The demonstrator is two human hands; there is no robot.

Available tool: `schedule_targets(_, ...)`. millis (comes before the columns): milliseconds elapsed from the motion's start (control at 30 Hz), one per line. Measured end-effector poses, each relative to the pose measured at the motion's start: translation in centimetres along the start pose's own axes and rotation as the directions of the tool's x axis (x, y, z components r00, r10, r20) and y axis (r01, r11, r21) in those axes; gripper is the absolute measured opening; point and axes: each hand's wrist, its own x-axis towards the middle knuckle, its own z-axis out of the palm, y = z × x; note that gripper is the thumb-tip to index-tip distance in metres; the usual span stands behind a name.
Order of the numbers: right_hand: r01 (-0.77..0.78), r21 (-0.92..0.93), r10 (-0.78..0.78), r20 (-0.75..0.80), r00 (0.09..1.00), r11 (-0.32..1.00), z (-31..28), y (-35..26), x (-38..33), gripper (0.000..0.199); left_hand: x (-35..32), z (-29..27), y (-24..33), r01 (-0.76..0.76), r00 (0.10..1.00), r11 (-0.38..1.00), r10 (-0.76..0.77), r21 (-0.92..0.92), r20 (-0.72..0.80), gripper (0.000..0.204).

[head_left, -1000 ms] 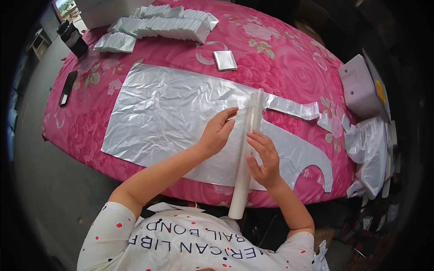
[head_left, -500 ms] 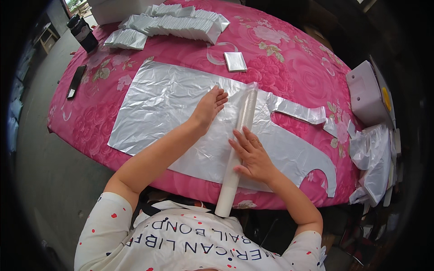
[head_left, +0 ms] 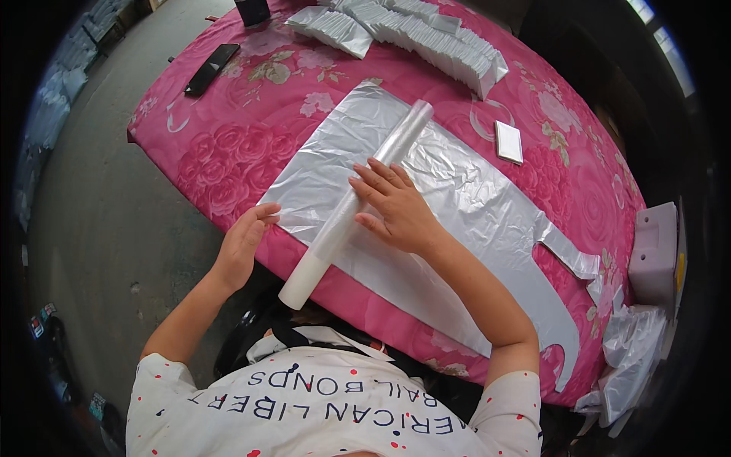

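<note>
A: What is found at the left?
B: A black smartphone [head_left: 212,69] lies on the table, upon a pink rose-print tablecloth [head_left: 221,171]. Nearer the person, the left hand [head_left: 245,242] is empty, fingers extended and loosely together, by the left corner of an apron-shaped plastic sheet [head_left: 480,217]. Contact cannot be confirmed.

A: The middle?
B: A whitish tube [head_left: 329,234] lies slantwise across the sheet, its near end projecting past the table's edge. The right hand [head_left: 400,212] rests on it, fingers spread, not wrapped round.

A: The right?
B: A bank of folded packets [head_left: 430,42] at the far side, one single folded packet [head_left: 509,142] apart, then a pale box [head_left: 653,247] and crumpled plastic [head_left: 633,335].

A: Progress?
B: Spreading appears done: the sheet lies flat across the table. Flattening appears partial; wrinkles show on both sides of the tube. The sheet's main panel is unfolded, unlike the packets.
</note>
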Motion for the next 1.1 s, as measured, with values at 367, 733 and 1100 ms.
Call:
schedule_targets(367, -0.492, 0.192, 0.528, -0.351, 0.773, 0.849, 9.2, -4.3, 11.2, 0.079, -1.8, 2.2, 0.9, 0.106, 0.987, 0.69, 0.013, 0.716, -0.158, 0.075)
schedule_targets(733, 0.016, 0.938, 0.647, 0.227, 0.728, -0.347, -1.5, -5.2, 6.5, 0.052, -1.0, 5.8, 3.7, 0.541, 0.793, 0.68, -0.217, -0.495, 0.569, 0.054)
schedule_targets(1100, 0.09, 0.965, 0.806, 0.152, 0.573, -0.246, -3.0, -6.7, -0.8, 0.055, -0.8, 9.7, 2.6, 0.635, 0.629, 0.73, -0.301, -0.251, 0.717, 0.051)
